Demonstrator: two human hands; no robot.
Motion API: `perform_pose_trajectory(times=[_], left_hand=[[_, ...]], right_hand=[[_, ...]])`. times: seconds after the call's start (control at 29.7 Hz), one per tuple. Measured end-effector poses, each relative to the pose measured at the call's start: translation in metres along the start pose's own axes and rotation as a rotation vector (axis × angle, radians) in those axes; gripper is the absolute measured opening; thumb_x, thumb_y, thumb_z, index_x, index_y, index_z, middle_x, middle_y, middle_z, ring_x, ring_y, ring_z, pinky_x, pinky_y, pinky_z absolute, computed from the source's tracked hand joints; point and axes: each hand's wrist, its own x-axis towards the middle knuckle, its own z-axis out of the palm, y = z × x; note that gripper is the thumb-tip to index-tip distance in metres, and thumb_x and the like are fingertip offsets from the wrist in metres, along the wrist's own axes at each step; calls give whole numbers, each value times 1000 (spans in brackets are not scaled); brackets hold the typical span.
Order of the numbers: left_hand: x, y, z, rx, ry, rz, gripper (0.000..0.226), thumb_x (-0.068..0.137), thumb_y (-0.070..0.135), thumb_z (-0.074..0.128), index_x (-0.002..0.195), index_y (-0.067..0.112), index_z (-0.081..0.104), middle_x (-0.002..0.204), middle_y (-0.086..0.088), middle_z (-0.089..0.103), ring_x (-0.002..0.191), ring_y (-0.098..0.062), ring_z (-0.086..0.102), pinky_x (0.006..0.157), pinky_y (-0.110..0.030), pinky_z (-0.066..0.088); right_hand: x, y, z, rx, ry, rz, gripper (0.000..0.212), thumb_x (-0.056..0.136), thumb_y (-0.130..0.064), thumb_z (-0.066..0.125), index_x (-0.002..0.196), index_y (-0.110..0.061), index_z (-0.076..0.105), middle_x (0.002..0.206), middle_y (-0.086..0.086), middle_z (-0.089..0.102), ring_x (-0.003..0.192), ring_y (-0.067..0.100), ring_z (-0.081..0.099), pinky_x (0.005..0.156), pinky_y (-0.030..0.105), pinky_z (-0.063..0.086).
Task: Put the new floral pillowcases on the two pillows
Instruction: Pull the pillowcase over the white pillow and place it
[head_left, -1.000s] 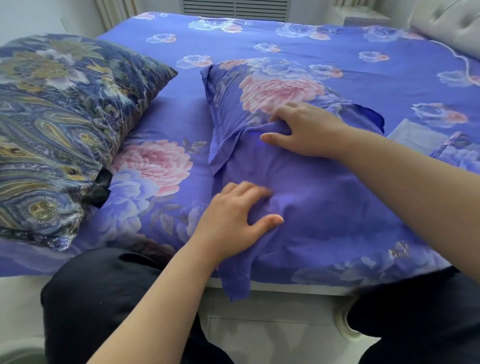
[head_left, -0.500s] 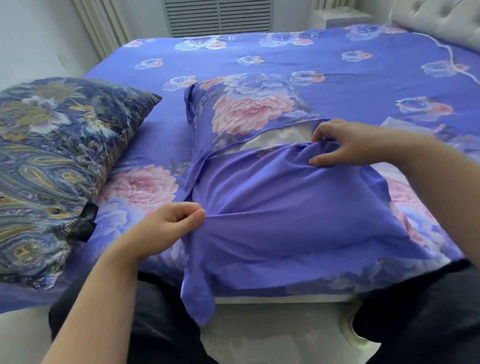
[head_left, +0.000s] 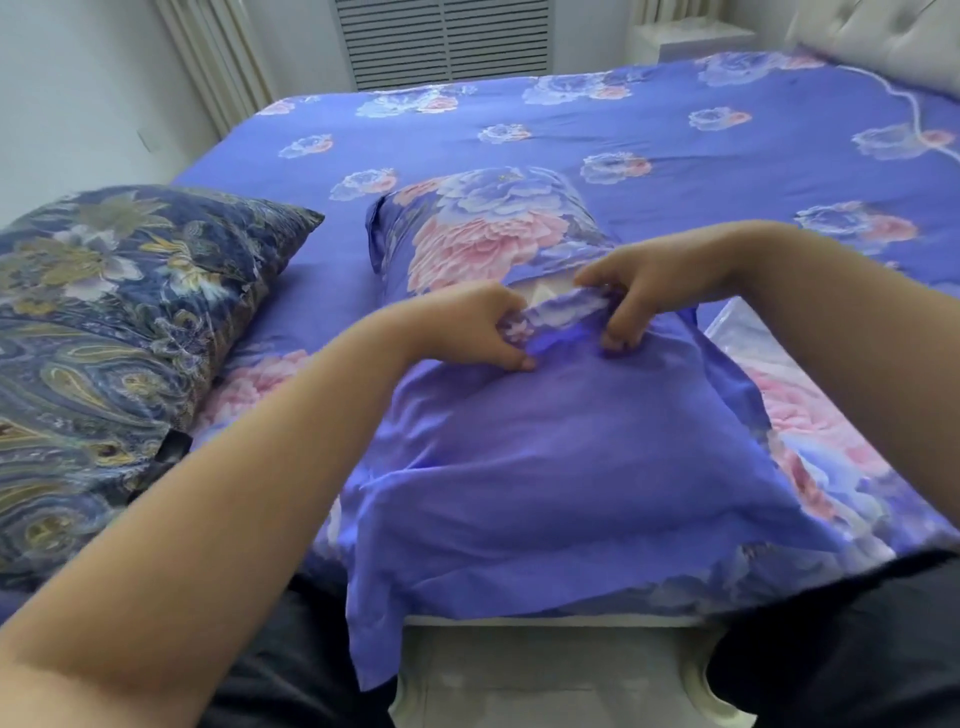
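A pillow lies at the near edge of the bed inside a purple floral pillowcase (head_left: 545, 457). Its far half shows pink and blue flowers, its near half is plain purple. A slit across the middle exposes a strip of the white pillow (head_left: 545, 288). My left hand (head_left: 483, 327) and my right hand (head_left: 639, 291) both pinch the rolled flap edge at that slit, close together. A second pillow (head_left: 114, 322) in a dark blue and gold paisley cover rests to the left, touched by neither hand.
The bed carries a purple floral sheet (head_left: 571, 130). A folded piece of floral fabric (head_left: 810, 410) lies at the right, partly behind my right arm. A padded headboard (head_left: 883, 36) stands far right, a white radiator cover (head_left: 441, 41) behind the bed. My dark trousers press against the bed edge.
My left hand has left the pillowcase's near left side and moved up to the slit. My right hand has shifted left, so both now grip the flap edge together.
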Motion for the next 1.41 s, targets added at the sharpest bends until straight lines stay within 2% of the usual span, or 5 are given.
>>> perform_pose_trajectory(times=[0.13,0.3,0.57,0.87,1.41], left_hand=[[-7,-44,-22,161,34,-188,37,80,43,69,66,15,49,65,2,51,71,-24,52,63,-31,34],[10,-63,9,369,585,-254,35,85,37,46,77,8,63,86,-20,66,84,-38,61,71,-36,33],[-11,-93,26,506,515,-389,22,90,34,51,98,17,63,115,-9,66,133,-19,41,113,-47,6],[19,-68,7,-101,632,-368,8,87,20,57,89,12,54,102,-15,64,104,-37,55,89,-38,38],[18,-96,15,580,432,-450,26,96,37,46,109,18,59,111,-5,60,112,-29,45,89,-42,30]], right_hand=[[0,8,-5,-106,-5,181,15,81,2,68,88,-6,57,69,12,66,59,17,66,60,32,59],[48,-12,23,-440,912,-215,19,85,-23,51,96,-10,60,106,18,65,97,35,61,76,38,44],[58,64,13,-686,871,339,24,92,-9,41,115,-13,45,107,17,64,92,39,62,64,33,37],[67,44,2,-303,992,155,22,91,-23,51,108,-13,61,114,14,60,101,36,56,74,33,37],[76,58,3,-655,867,307,23,97,-26,43,106,-10,57,104,18,64,93,38,60,66,32,37]])
